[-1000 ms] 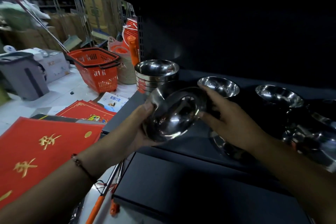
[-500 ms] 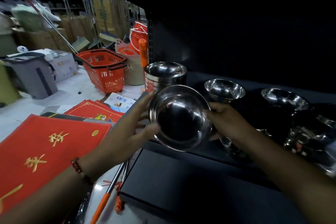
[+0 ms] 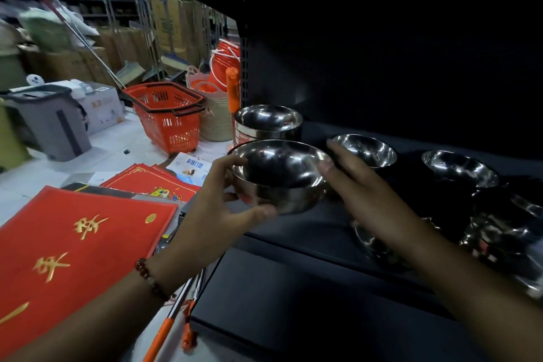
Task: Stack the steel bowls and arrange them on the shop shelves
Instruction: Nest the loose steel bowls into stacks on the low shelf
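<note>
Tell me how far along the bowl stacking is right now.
Done: one stack of bowls stands at the shelf's left end. In hand: the left hand and right hand hold one steel bowl upright in front of that stack. Left: single bowls and more at the dim right edge sit unstacked.

The held bowl (image 3: 279,175) and the stack of bowls (image 3: 268,122) are mirror-glossy polished steel, the shelf (image 3: 308,229) matt dark, the shopping basket (image 3: 169,117) orange-red plastic lattice.
</note>
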Demonstrator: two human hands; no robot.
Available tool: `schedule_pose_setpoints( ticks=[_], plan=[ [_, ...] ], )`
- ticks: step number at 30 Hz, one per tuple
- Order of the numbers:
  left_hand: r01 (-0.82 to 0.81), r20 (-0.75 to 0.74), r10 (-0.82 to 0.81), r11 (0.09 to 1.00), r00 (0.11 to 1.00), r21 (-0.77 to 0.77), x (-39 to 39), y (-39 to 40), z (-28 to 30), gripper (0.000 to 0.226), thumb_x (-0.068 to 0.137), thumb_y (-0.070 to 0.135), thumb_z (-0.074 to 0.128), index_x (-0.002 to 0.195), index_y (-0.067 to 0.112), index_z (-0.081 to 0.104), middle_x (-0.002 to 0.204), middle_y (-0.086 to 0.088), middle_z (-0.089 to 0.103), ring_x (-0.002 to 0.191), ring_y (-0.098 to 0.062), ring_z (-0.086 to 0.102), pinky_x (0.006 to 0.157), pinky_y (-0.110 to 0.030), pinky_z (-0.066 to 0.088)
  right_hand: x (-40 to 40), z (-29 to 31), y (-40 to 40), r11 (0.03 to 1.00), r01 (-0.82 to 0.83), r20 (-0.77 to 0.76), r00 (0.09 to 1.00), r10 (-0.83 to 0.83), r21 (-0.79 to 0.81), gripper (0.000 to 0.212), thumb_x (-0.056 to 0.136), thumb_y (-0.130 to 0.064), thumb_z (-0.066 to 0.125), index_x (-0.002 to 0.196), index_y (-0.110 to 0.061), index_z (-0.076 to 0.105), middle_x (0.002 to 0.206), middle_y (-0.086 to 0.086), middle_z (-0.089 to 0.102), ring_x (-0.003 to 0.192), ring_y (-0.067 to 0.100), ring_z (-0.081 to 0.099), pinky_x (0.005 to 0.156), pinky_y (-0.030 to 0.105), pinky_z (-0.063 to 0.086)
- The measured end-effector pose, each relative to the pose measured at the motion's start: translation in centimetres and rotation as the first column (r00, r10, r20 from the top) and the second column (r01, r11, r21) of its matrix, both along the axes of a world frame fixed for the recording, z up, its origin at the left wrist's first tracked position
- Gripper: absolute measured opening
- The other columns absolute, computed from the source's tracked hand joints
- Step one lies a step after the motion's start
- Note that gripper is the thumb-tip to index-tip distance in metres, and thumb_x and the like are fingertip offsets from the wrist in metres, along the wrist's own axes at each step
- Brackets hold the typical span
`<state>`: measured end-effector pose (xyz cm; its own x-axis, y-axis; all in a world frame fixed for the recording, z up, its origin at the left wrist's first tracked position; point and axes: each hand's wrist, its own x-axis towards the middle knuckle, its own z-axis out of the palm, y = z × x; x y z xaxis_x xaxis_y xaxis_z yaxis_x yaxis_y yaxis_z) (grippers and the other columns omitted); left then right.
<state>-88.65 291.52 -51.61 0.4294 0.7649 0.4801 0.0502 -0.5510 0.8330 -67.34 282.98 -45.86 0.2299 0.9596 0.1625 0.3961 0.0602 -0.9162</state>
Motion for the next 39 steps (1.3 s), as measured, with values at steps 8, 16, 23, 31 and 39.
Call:
schedule_pose_setpoints(
  ticks=[8,16,23,31,39],
  plan=[
    [-0.033,0.112,0.029,0.999,0.993,0.029,1.3,1.7,0.8,0.076,0.069,0.043,0.08,0.132,0.051,0.039,0.13,0.025,0.055,0.119,-0.007,0.06,0.094,-0.023,0.051,-0.9,-1.3,1.5,0.971,-0.071,0.443,0.896,-0.039,0.229,0.066,0.079,-0.045,0.073,0.136,-0.051,0.041,0.156,-0.031,0.006,0.126,-0.034,0.006,0.096,-0.007,0.017],
    [-0.135,0.252,0.116,0.989,0.961,0.062,3.6,4.5,1.3,0.082,0.079,0.038,0.081,0.141,0.059,0.031,0.145,0.023,0.049,0.135,-0.004,0.048,0.104,-0.032,0.048,-1.1,-1.0,5.9,0.916,0.022,0.244,0.961,-0.13,0.401,0.046,0.077,-0.022,0.081,0.113,-0.041,0.06,0.16,-0.014,0.017,0.143,-0.003,0.024,0.113,0.023,0.034],
    [-0.41,0.318,0.355,0.904,0.879,0.123,5.8,7.5,1.3,0.066,0.084,0.026,0.078,0.141,0.034,0.047,0.144,0.005,0.054,0.134,-0.011,0.05,0.103,-0.043,0.049,-0.9,-0.8,10.7,0.906,0.043,0.153,0.981,-0.118,0.422,0.042,0.082,-0.017,0.076,0.111,-0.043,0.06,0.164,-0.001,0.012,0.144,0.014,0.034,0.109,0.031,0.043],
    [-0.463,0.281,0.429,0.884,0.859,0.066,7.8,10.8,0.4,0.063,0.086,0.024,0.077,0.142,0.03,0.05,0.146,0.008,0.053,0.142,-0.003,0.038,0.114,-0.032,0.037,-0.5,-2.1,15.4,0.888,0.129,0.113,0.974,-0.198,0.44,0.042,0.083,-0.013,0.071,0.118,-0.033,0.061,0.133,-0.007,0.049,0.121,0.012,0.055,0.099,0.035,0.051],
    [-0.481,0.082,0.475,0.871,0.876,0.096,8.1,13.4,-1.3,0.061,0.087,0.041,0.072,0.143,0.036,0.048,0.15,0.005,0.05,0.144,-0.014,0.039,0.113,-0.044,0.04,0.1,-2.7,16.4,0.96,0.181,0.285,0.928,-0.238,0.213,0.048,0.094,-0.028,0.062,0.139,-0.034,0.047,0.16,-0.003,0.024,0.139,0.009,0.035,0.095,0.014,0.03]
  ],
)
